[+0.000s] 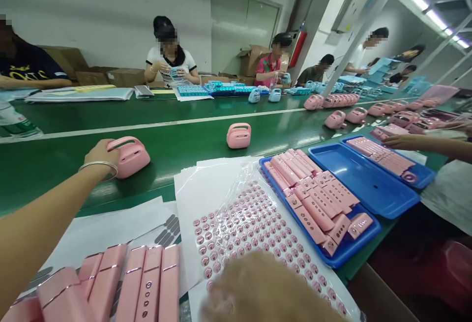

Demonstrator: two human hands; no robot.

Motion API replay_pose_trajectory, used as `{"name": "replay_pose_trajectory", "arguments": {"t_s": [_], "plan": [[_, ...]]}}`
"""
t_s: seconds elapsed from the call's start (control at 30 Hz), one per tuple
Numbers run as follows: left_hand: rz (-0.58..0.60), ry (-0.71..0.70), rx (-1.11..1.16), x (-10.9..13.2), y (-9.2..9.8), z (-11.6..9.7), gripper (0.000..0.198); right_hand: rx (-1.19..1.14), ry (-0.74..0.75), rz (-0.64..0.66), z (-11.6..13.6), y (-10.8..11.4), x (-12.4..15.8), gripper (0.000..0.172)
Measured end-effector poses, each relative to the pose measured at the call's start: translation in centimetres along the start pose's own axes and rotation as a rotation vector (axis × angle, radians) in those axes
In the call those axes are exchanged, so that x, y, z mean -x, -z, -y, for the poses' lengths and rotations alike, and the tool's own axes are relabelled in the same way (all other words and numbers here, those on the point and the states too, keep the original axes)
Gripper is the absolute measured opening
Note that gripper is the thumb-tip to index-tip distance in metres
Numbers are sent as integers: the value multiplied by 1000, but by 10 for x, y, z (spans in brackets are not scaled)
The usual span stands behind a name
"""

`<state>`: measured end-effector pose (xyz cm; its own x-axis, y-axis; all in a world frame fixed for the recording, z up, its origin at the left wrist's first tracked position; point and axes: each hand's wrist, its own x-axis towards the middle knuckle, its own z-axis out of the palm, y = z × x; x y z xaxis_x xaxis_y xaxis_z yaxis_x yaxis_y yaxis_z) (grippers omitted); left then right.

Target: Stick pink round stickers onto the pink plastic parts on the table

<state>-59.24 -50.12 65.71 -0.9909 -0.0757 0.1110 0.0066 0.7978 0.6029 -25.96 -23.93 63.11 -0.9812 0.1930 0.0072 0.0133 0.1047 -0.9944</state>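
Pink case (134,163) under the left grip (100,155), upright on the green bench (191,140), arched handle on top. Judged light and stiff: moulded plastic shell, apparently hollow, with a smooth finish, likely a little slippery; no soft parts apparent. Best hold: around the handle arch, or across the body with fingers on both flanks.

Left grip narrow, fingers laid over the near end of the handle. Contact plain; firm clasp or mere rest not determinable from this view. Silver bangle (98,167) on the wrist, clear of the case.

Right grip (258,287) only a blurred mass at the lower edge, over round pink stickers (250,228) under clear film. Opening and contact not determinable.

Ahead of the left grip, a second pink case (238,135) on the bench, well apart. Below the left grip, pink bars (147,282) in a row, near the forearm. Right of the stickers, a blue tray (334,262) of pink strips (313,204), at the sheet's edge. Beyond it, a second blue tray (361,179), partly filled, with a co-worker's hand (405,141) above its far end, reaching in from the right.
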Motion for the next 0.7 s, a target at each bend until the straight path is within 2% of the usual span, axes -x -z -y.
{"name": "replay_pose_trajectory", "arguments": {"t_s": [0.03,0.07,0.13,0.2,0.27,0.33,0.4,0.47,0.53,0.6,0.63,0.7], "plan": [[-18,27,-20,0,-1,-5,57,173,63,23,5,8,-15,56],[-34,44,-29,1,0,-10,72,502,170,73,8,15,-32,67],[-58,35,-43,10,3,-24,94,1217,304,-51,4,28,-69,85],[-40,-45,-64,29,8,-37,96,1372,314,-113,-6,35,-103,82],[33,-180,-74,59,11,-44,86,1413,313,-123,-14,37,-123,59],[156,-341,-52,100,12,-41,72,1457,331,-119,-15,35,-126,34],[265,-492,-27,147,10,-30,59,1487,360,-135,-8,33,-110,29],[357,-644,-32,192,5,-13,52,1495,397,-173,4,33,-80,28],[363,-828,-126,230,-1,3,51,1432,475,-225,14,35,-41,21],[314,-993,-200,256,-8,14,60,1239,578,-276,18,41,2,18],[287,-1072,-224,265,-12,17,65,1161,555,-267,17,45,23,24],[272,-1188,-251,277,-22,19,73,1080,413,-149,9,58,64,32]]}}
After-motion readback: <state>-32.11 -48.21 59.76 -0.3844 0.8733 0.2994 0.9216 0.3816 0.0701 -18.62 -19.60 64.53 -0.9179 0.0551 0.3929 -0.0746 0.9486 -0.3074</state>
